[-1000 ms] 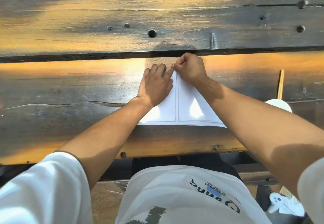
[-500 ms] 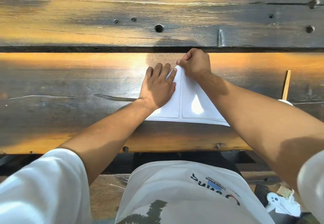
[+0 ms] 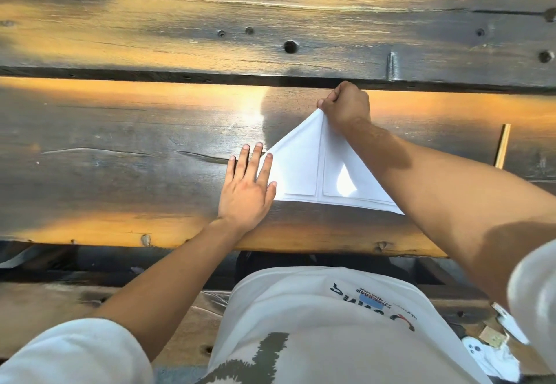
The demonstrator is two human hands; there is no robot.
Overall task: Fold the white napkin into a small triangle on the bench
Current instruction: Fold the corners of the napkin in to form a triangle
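White folded triangular cloth napkin (image 3: 304, 170) on dark weathered wooden bench (image 3: 120, 143). Right hand (image 3: 346, 107) pinching apex at 12 o'clock; left hand (image 3: 246, 191), fingers spread flat, at 9 o'clock corner.

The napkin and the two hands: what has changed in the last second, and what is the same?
The left hand slid off the white napkin toward its left corner and now lies flat with fingers spread, mostly on the bench. The right hand still pinches the far tip and seems to lift it slightly. The napkin remains a triangle with a centre seam, near edge unmoved.
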